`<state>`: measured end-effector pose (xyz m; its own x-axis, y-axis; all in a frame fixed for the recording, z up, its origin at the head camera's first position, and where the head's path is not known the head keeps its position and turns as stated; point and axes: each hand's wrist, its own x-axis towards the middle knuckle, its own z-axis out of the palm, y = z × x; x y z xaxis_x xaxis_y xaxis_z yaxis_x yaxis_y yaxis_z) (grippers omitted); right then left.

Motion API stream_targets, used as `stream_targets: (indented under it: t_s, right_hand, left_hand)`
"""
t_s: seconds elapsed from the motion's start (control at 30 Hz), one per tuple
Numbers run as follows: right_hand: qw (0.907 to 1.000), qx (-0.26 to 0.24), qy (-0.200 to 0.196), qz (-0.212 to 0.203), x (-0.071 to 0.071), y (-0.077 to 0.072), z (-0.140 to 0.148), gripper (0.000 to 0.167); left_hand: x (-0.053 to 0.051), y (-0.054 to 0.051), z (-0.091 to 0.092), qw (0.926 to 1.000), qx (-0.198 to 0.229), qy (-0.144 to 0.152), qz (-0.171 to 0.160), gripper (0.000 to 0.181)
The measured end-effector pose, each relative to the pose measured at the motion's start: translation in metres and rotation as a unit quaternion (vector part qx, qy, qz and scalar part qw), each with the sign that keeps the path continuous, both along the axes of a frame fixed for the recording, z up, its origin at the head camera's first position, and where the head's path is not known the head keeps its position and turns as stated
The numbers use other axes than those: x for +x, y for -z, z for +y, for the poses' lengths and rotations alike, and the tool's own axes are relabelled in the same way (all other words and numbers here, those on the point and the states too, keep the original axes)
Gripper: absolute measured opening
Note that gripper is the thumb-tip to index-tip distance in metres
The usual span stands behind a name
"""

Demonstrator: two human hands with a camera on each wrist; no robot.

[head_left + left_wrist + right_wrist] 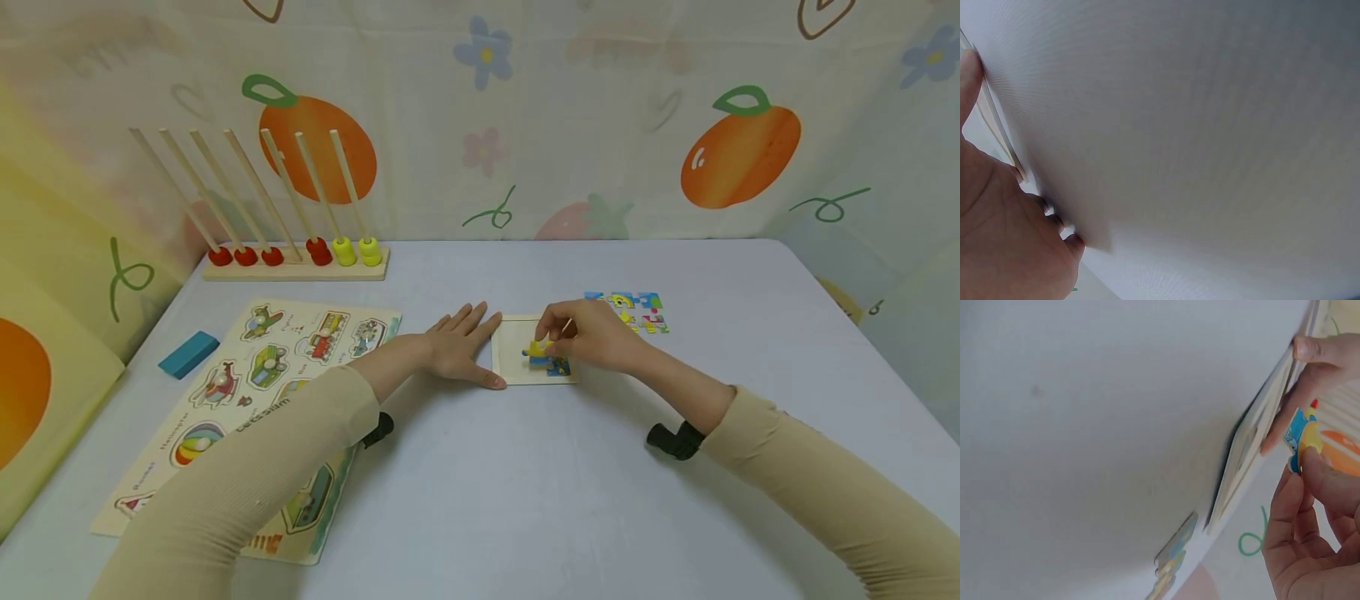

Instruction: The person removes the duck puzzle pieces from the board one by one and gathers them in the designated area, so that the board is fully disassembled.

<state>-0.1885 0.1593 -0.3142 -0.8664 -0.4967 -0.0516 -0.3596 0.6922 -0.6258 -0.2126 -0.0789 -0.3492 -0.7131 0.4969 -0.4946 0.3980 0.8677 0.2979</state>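
Note:
My left hand (pixel 459 346) lies with straight, spread fingers against the left edge of a small wooden puzzle frame (pixel 510 333). In the left wrist view the thumb and fingers of the left hand (pixel 1007 231) touch the frame's side. Over the frame, my right hand (pixel 592 333) pinches a yellow and blue jigsaw piece (pixel 1304 434) between thumb and fingers. A darker blue patterned piece (pixel 558 367) sits in the frame's lower right corner. Several loose jigsaw pieces (pixel 651 323) lie on the table just beyond the right hand, partly hidden by it.
At the left lies a large wooden picture board (pixel 268 367) with vehicle shapes, partly under the left forearm. A blue block (pixel 188 355) is beside it. A bead rack (pixel 296 271) with upright rods and red and yellow beads stands at the back left of the white table (pixel 480 500).

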Motion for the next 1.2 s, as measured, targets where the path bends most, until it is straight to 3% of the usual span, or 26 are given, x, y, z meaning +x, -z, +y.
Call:
stream_targets:
  t_s: [0.33,0.63,1.2]
  right_hand:
    - [0.9996,0.005,0.026,-0.005,-0.004,-0.005,0.016,0.010]
    - [0.9991,0.006,0.043,-0.005,-0.011,-0.008,0.038,0.011]
    - [0.9965,0.054,0.064,0.003,-0.019,-0.007,0.079,0.010]
  left_hand:
    - [0.002,-0.003,0.001,1.0000,0.005,0.002,0.003,0.107]
    - [0.000,0.001,0.000,1.0000,-0.002,0.000,0.005,0.108]
    - [0.001,0.000,-0.001,1.0000,0.006,-0.001,0.001,0.107]
